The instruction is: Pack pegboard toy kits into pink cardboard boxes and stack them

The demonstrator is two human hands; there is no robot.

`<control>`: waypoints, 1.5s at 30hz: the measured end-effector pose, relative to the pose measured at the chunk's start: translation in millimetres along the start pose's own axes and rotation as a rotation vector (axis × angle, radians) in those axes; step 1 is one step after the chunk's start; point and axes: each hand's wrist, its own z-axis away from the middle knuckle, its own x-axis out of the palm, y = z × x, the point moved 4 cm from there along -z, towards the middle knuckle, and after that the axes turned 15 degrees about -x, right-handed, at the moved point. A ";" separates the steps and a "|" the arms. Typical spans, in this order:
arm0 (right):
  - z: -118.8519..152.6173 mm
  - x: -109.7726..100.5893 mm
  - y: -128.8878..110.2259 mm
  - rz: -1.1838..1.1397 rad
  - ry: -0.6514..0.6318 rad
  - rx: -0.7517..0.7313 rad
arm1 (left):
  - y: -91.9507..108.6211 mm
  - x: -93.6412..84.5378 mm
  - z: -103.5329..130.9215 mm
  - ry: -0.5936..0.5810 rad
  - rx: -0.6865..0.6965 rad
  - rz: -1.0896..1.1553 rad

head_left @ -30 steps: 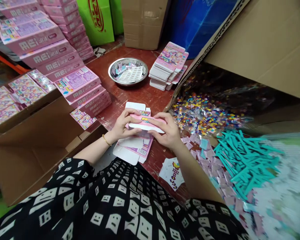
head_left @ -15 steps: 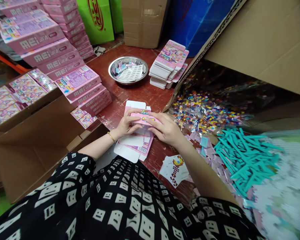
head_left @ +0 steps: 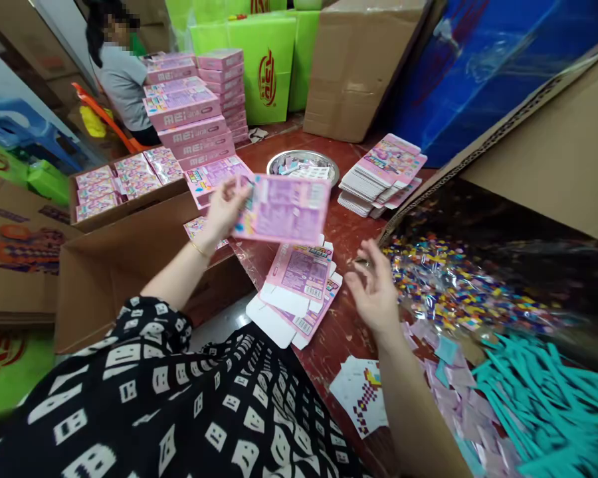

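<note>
My left hand (head_left: 228, 209) grips the left end of a pink printed box (head_left: 292, 209), which is raised above the table and blurred by motion. Below it, flat unfolded cartons (head_left: 299, 282) with white flaps overlap at the table's near edge. To their right, my right hand (head_left: 371, 285) is raised with its fingers apart, holding nothing. Printed sheets (head_left: 361, 395) showing a pixel-style pattern lie under my right forearm. Beyond that hand are clear bags of colourful small pieces (head_left: 443, 279).
Pink boxes (head_left: 189, 109) are stacked at back left, near a seated person (head_left: 122, 86). An open cardboard carton (head_left: 99, 279) stands left. Behind are a metal bowl (head_left: 274, 162) and a pile of flat cartons (head_left: 373, 176). Teal sticks (head_left: 543, 398) and lilac packets (head_left: 463, 405) lie right.
The hands have parted. The left hand has lifted the pink box up and leftward, while the right has let go and opened. The view has swung left, bringing the seated person into sight.
</note>
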 end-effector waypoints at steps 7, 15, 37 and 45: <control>48.4 46.3 61.6 0.057 -0.271 0.148 | 47.9 -87.0 -107.3 0.201 0.085 -0.431; 14.1 62.9 87.7 0.195 -0.347 0.063 | 27.2 -55.8 -89.0 0.033 0.259 -0.874; -62.4 4.6 -60.4 0.020 -0.215 -0.096 | -35.5 90.8 160.7 -0.527 0.280 -0.553; -21.5 -7.9 -61.3 0.630 0.052 -0.308 | -39.7 104.4 156.2 -0.593 -0.019 -0.156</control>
